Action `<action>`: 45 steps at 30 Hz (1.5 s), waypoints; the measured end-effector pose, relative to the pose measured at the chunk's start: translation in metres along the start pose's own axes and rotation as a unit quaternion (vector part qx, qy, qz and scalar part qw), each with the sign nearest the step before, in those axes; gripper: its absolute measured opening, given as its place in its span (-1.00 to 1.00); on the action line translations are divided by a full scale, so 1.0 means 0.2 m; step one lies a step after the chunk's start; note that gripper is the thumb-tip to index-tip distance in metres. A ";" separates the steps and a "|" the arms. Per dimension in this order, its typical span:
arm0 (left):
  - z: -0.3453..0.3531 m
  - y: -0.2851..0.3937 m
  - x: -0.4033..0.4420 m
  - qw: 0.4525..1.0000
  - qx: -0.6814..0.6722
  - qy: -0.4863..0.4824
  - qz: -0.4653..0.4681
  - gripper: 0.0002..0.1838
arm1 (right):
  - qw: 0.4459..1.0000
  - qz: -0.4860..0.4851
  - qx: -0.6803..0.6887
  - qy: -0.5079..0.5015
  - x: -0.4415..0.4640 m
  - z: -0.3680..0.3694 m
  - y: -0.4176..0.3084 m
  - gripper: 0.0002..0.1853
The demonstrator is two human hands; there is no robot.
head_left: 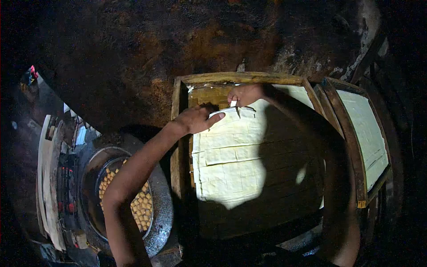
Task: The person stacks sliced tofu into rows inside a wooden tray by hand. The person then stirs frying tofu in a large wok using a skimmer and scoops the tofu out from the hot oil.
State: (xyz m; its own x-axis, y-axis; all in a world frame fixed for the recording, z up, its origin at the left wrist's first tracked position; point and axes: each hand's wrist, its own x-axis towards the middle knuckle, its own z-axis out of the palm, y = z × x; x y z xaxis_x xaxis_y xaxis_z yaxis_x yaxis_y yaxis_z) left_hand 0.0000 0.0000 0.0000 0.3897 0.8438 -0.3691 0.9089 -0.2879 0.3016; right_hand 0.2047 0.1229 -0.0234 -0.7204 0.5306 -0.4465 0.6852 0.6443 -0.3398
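Note:
A wide slab of pale tofu-like sheet (pixel 231 153), scored with cut lines, lies in a wooden-framed tray (pixel 175 147). My left hand (pixel 193 119) rests at the slab's far left part, its thumb stretched over the surface apart from the fingers, which are partly lost in shadow. Just right of it, my right hand (pixel 247 94) is closed on a small knife (pixel 234 103); a pale part shows below the fingers and a thin dark blade points down onto the slab. The bare tray bottom (pixel 209 95) shows beyond the slab's far edge.
On the left, a large round pan (pixel 162 222) holds several browned cubes (pixel 141 207) under my left forearm. Another wooden frame with a pale slab (pixel 364 129) stands at the right. A dark stained wall (pixel 147 53) rises behind. My shadow covers much of the tray.

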 end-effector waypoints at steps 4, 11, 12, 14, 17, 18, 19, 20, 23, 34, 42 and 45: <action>0.01 -0.01 0.01 1.000 -0.004 0.023 0.014 -0.04 | 0.998 -0.022 0.051 0.008 0.01 -0.03 0.00 -0.61; 0.08 -0.06 0.06 0.995 -0.016 0.087 0.038 -0.07 | 0.991 -0.061 0.090 0.074 -0.08 -0.08 -0.03 -0.70; 0.08 -0.06 0.06 0.995 -0.016 0.088 0.038 -0.07 | 0.987 -0.091 0.116 0.062 -0.07 -0.09 0.02 -0.71; 0.06 -0.05 0.04 0.996 -0.011 0.087 0.029 -0.07 | 0.988 -0.042 0.144 0.036 -0.16 -0.17 -0.06 -0.70; 0.02 -0.02 0.02 1.000 -0.010 0.013 -0.018 -0.06 | 0.986 0.016 0.165 -0.015 -0.25 -0.26 -0.13 -0.65; 0.02 -0.02 0.02 1.000 -0.010 0.012 -0.018 -0.06 | 0.982 0.004 0.171 -0.078 -0.26 -0.27 -0.17 -0.64; 0.03 -0.02 0.02 0.999 -0.003 0.036 -0.017 -0.05 | 0.975 -0.008 0.175 -0.139 -0.28 -0.28 -0.21 -0.63; 0.03 -0.02 0.02 0.998 0.004 0.061 -0.015 -0.05 | 0.977 0.006 0.177 -0.117 -0.32 -0.24 -0.25 -0.64; 0.03 -0.05 0.06 1.000 -0.004 -0.006 -0.020 0.01 | 0.988 -0.056 0.125 -0.076 -0.21 -0.10 -0.11 -0.62; -0.01 -0.07 0.05 0.999 -0.027 0.013 0.015 -0.07 | 0.992 -0.103 -0.002 0.066 -0.24 0.12 -0.05 -0.55; -0.05 -0.06 0.13 0.998 -0.022 -0.047 0.043 -0.13 | 0.976 -0.152 0.138 0.072 -0.19 0.00 -0.16 -0.41; -0.02 -0.06 0.11 0.999 -0.011 -0.010 0.028 -0.13 | 0.987 -0.123 0.080 0.057 -0.10 0.11 -0.14 -0.40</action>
State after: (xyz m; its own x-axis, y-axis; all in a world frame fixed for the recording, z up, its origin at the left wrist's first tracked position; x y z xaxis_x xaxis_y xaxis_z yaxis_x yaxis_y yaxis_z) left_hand -0.0036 0.0235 -0.0083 0.4436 0.8168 -0.3689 0.8820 -0.3248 0.3414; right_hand 0.2019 0.0829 -0.0236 -0.8687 0.4325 -0.2414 0.4889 0.6707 -0.5578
